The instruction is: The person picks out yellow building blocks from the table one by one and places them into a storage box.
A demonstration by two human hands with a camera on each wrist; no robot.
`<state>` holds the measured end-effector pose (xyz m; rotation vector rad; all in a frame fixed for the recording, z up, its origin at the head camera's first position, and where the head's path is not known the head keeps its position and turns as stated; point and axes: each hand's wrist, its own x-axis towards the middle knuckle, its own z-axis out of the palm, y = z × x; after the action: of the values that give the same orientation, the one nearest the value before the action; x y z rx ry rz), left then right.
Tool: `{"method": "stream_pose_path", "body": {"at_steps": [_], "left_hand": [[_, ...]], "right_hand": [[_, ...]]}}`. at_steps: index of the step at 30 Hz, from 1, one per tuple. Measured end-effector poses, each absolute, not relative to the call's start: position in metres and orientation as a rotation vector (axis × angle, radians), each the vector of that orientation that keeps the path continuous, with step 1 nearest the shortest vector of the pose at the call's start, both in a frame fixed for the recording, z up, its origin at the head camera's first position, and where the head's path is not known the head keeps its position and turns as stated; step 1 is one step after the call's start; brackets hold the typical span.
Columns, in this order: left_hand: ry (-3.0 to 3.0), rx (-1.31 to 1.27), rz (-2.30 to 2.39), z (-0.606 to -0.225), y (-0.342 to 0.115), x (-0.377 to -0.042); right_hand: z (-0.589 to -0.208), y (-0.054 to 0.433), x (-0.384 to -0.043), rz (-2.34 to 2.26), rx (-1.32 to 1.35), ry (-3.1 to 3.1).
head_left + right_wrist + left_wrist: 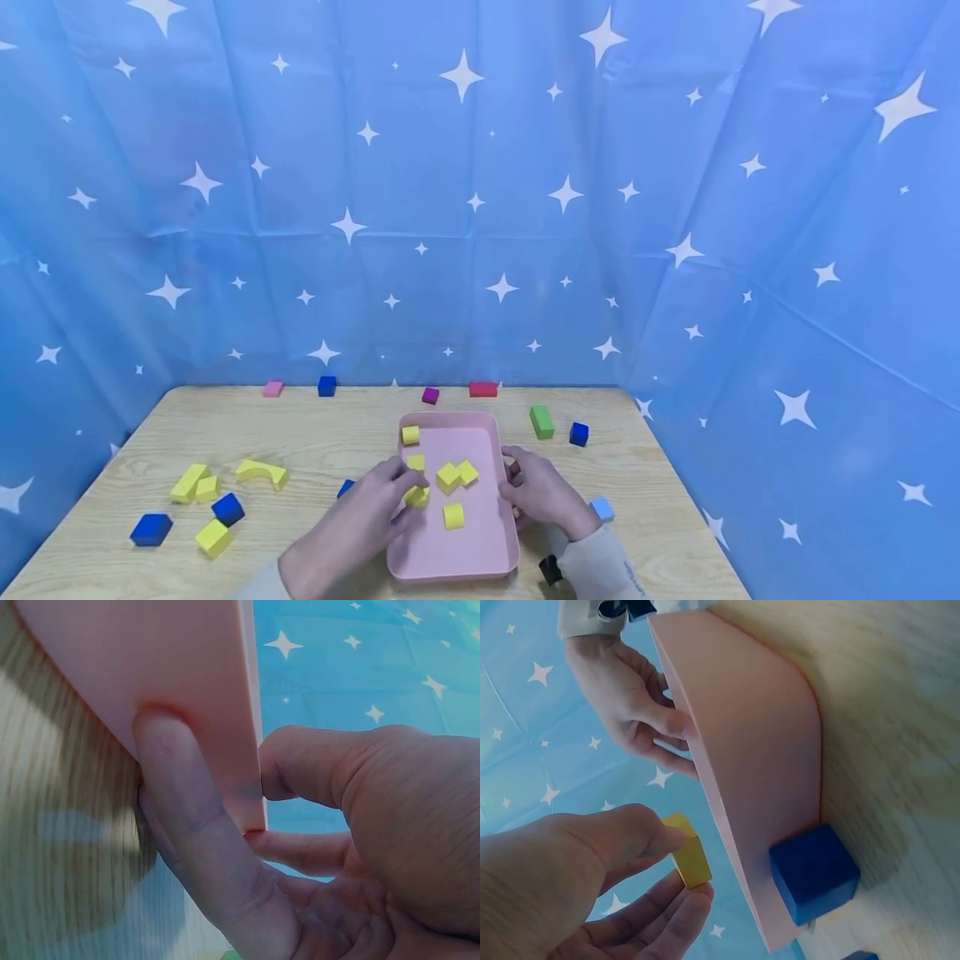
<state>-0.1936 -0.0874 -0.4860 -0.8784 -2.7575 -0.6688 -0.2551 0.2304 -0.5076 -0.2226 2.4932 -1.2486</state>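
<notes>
A pink tray (480,550) lies on the table with several yellow blocks inside, among them a half-round one (453,516) and a cube (448,477). My left hand (363,517) reaches over its left side. Between thumb and fingers it pinches a small yellow block (692,855), seen beyond the tray's wall (735,735) in the left wrist view. At the opposite side, my right hand (551,496) grips the tray's edge, thumb at the rim and a finger (187,787) pressed against the outer wall. A blue block (814,874) sits close by the tray's left side.
Left on the table are yellow blocks (213,539), a yellow arch (262,473) and blue blocks (152,530). Pink, blue, purple and red (483,389) blocks line the back edge. Green (542,422), blue and light blue (602,509) ones lie right. A star-patterned curtain (420,167) surrounds the table.
</notes>
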Motion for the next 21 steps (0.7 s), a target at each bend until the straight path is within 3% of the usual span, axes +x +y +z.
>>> {"method": "stream_pose_path", "body": {"at_steps": [21], "left_hand": [[-2.841, -0.944, -0.713, -0.4930, -0.0835, -0.1891]], "right_hand": [[-0.5069, 0.2290, -0.2560, -1.230, -0.209, 2.506]]}}
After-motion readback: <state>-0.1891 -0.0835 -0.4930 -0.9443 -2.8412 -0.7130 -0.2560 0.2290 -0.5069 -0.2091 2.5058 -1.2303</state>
